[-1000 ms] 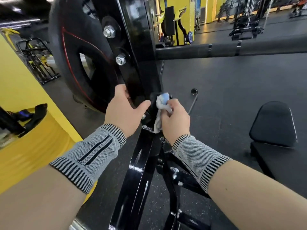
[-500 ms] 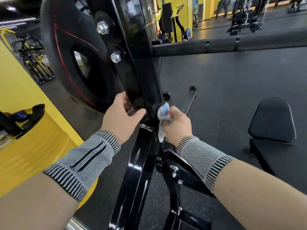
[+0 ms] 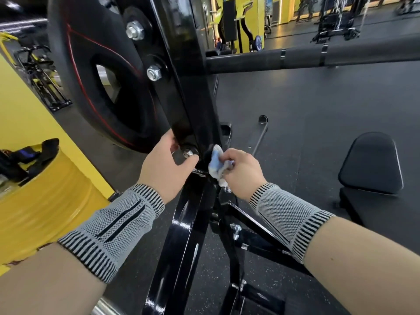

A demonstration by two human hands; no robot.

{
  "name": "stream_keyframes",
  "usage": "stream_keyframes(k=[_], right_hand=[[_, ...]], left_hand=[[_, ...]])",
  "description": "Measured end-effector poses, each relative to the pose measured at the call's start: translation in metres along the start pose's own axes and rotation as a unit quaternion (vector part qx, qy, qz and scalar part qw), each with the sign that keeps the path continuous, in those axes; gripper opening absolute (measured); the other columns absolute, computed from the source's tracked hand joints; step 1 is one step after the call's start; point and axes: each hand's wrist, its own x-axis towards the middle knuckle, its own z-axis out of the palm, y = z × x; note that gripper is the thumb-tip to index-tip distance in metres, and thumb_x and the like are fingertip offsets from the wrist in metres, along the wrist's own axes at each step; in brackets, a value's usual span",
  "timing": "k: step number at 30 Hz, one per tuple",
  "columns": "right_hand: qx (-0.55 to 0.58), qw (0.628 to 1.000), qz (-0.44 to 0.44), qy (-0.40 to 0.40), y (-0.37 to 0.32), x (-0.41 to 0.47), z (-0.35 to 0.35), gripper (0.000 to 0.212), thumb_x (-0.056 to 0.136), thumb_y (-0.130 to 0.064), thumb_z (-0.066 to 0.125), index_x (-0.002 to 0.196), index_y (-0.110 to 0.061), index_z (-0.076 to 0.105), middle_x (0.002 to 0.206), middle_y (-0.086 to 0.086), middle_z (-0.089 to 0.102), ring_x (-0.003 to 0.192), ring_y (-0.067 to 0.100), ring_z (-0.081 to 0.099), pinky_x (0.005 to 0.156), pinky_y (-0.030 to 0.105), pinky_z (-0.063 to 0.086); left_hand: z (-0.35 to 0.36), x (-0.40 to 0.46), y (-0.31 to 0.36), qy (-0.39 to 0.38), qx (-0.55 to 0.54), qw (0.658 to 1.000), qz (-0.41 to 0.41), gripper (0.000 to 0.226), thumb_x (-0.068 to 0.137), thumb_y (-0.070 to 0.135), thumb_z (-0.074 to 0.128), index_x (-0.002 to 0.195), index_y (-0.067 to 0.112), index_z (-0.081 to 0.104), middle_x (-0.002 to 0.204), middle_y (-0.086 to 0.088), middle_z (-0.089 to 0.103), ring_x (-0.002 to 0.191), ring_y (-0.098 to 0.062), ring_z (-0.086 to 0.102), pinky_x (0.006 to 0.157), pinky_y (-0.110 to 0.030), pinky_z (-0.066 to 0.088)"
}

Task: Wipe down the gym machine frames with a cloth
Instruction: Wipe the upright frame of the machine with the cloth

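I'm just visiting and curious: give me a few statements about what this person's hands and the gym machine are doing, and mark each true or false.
1. The right hand holds a bunched cloth against the black frame. True.
2. The left hand carries a spray bottle. False: its grip is on the frame, by a bolt.
3. A black weight plate with red lines hangs left of the frame. True.
4. The cloth is bright red. False: it is white and pale blue.
5. Both wrists are bare. False: each wears a grey knitted wrist sleeve.
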Motion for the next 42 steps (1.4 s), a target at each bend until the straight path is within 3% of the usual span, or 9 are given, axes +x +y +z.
stream_keyframes(k=[6,12,16,21,26,29,34,38,42], right_hand=[[0.151,0.974,-0.081,0.147,-0.046,0.037,-0.035,0.025,0.083,-0.003,0.055,0.086,-0.028,0.055,0.092,-0.003,0.059,0.075,0.006,0.053,0.067,0.017,0.041],[0.075,0.992,0.011,0.096,-0.011,0.019,0.001,0.027,0.085,-0.002,0.054,0.096,-0.026,0.059,0.103,-0.003,0.056,0.081,0.007,0.05,0.068,0.008,0.035],[-0.002,1.0,-0.003,-0.029,0.014,-0.009,0.009,0.028,0.084,-0.003,0.054,0.101,-0.021,0.067,0.104,-0.001,0.058,0.092,0.014,0.055,0.077,0.017,0.038],[0.082,0.992,-0.024,0.097,-0.005,0.018,-0.015,0.026,0.085,-0.003,0.052,0.091,-0.028,0.059,0.098,-0.002,0.054,0.077,0.007,0.048,0.061,0.004,0.032],[0.101,0.993,0.058,0.039,0.011,0.007,0.02,0.021,0.087,-0.005,0.051,0.094,-0.022,0.062,0.096,-0.002,0.057,0.084,0.014,0.055,0.073,0.025,0.045],[0.123,0.988,0.093,-0.032,0.026,-0.009,0.019,0.021,0.087,-0.004,0.054,0.082,-0.023,0.063,0.082,-0.006,0.063,0.072,0.01,0.056,0.065,0.024,0.049],[0.255,0.955,0.142,0.052,0.024,0.028,-0.003,0.022,0.085,-0.002,0.056,0.09,-0.019,0.068,0.088,0.003,0.072,0.083,0.019,0.07,0.076,0.038,0.06],[0.192,0.967,0.161,0.047,0.02,0.01,0.022,0.024,0.088,-0.004,0.049,0.091,-0.02,0.066,0.086,0.001,0.069,0.08,0.015,0.066,0.071,0.03,0.057],[0.166,0.975,0.134,-0.067,0.025,-0.019,0.021,0.027,0.083,0.001,0.054,0.089,-0.02,0.069,0.077,-0.004,0.064,0.07,0.01,0.058,0.063,0.021,0.049]], left_hand=[[0.003,-0.002,0.0,0.001,0.009,1.0,0.012,0.061,0.084,0.03,0.069,0.139,0.034,0.042,0.105,0.034,0.05,0.1,0.01,0.046,0.075,0.003,0.028],[0.013,-0.013,-0.021,-0.055,0.035,0.996,-0.055,0.097,0.08,0.043,0.072,0.154,0.023,0.013,0.15,0.006,0.04,0.133,-0.011,0.042,0.104,-0.022,0.03],[0.022,-0.02,-0.027,-0.089,0.046,0.992,-0.08,0.099,0.076,0.046,0.074,0.153,0.03,0.013,0.148,0.008,0.039,0.13,-0.013,0.045,0.102,-0.028,0.036],[0.025,-0.028,-0.027,-0.108,0.108,0.984,-0.096,0.108,0.073,0.053,0.074,0.154,0.027,0.005,0.148,0.004,0.041,0.123,-0.019,0.053,0.098,-0.034,0.045],[0.026,-0.034,-0.031,-0.114,0.118,0.979,-0.117,0.106,0.077,0.053,0.071,0.154,0.025,0.004,0.132,0.008,0.055,0.112,-0.016,0.057,0.089,-0.027,0.044],[0.026,-0.033,-0.028,-0.112,0.13,0.978,-0.122,0.102,0.078,0.053,0.07,0.154,0.026,0.007,0.13,0.007,0.057,0.116,-0.018,0.056,0.096,-0.032,0.045],[0.026,-0.035,-0.024,-0.114,0.145,0.975,-0.121,0.098,0.079,0.055,0.068,0.153,0.026,0.011,0.133,0.006,0.055,0.114,-0.021,0.057,0.096,-0.038,0.048],[0.027,-0.036,-0.024,-0.109,0.145,0.976,-0.116,0.095,0.08,0.054,0.067,0.153,0.026,0.013,0.134,0.006,0.055,0.116,-0.02,0.056,0.098,-0.036,0.046],[0.026,-0.035,-0.023,-0.113,0.142,0.976,-0.121,0.094,0.08,0.053,0.068,0.153,0.026,0.014,0.132,0.006,0.056,0.115,-0.02,0.056,0.098,-0.037,0.047]])
